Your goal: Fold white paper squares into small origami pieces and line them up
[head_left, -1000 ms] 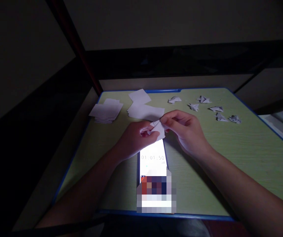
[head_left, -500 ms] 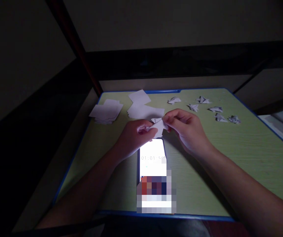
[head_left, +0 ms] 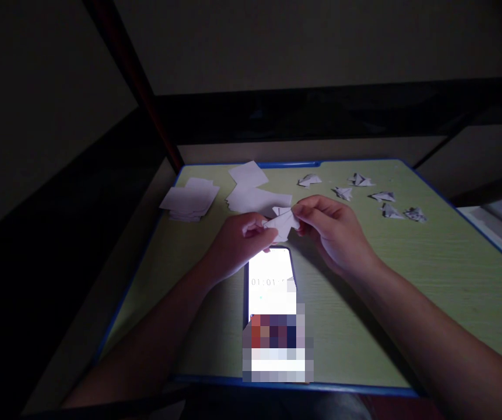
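A small folded white paper piece [head_left: 282,222] is held above the middle of the green table [head_left: 429,280]. My left hand [head_left: 237,242] pinches its left side and my right hand [head_left: 336,230] pinches its right side, fingers closed on it. Just below the hands lies a lit phone [head_left: 271,291] showing a running timer. The room is dim.
Stacks of flat white paper squares [head_left: 189,200] and loose sheets [head_left: 253,195] lie at the back left. Several finished folded paper shapes [head_left: 384,197] are scattered at the back right. The table has a blue rim [head_left: 277,164]; a dark post [head_left: 137,81] rises behind its left corner.
The paper piece has been turned and spread a little between my fingers, and both hands have lifted slightly. The view has shifted down a touch.
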Available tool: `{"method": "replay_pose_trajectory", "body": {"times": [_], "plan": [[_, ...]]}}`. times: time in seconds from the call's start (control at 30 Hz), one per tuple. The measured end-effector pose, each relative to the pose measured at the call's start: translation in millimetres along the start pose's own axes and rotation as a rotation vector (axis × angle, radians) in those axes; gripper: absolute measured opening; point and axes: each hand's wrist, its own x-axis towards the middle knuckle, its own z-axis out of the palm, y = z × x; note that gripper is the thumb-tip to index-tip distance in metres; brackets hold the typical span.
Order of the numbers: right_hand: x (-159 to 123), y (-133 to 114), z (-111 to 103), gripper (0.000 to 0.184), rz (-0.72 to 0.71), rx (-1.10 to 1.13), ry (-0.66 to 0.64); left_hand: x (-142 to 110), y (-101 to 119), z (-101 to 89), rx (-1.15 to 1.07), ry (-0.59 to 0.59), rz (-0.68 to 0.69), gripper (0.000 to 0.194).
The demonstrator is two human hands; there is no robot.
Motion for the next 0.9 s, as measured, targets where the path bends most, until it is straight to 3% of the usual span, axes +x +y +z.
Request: {"method": "replay_pose_trajectory", "body": {"times": [0.17,0.33,0.43,0.67,0.9], "plan": [[-0.3,0.6,-1.1,0.008,0.013,-0.011,-0.011,-0.9,1.1,-2.5,0.099,-0.007,0.024,0.019],[0.2,0.8,-1.1,0.01,0.021,0.0,-0.002,1.6,-2.0,-9.6,-0.036,0.046,0.069,0.032],[-0.1,1.5,-0.3,0.009,0.028,-0.004,-0.019,2.2,0.7,-10.2,-0.027,0.097,0.061,0.027],[-0.5,4.6,-0.7,0.011,0.049,-0.057,-0.067,1.4,5.1,-2.1,0.024,0.019,0.03,0.019],[-0.8,4.1,0.0,0.011,0.149,-0.041,-0.126,5.0,-7.9,-5.1,-0.153,0.021,-0.062,0.02]]}}
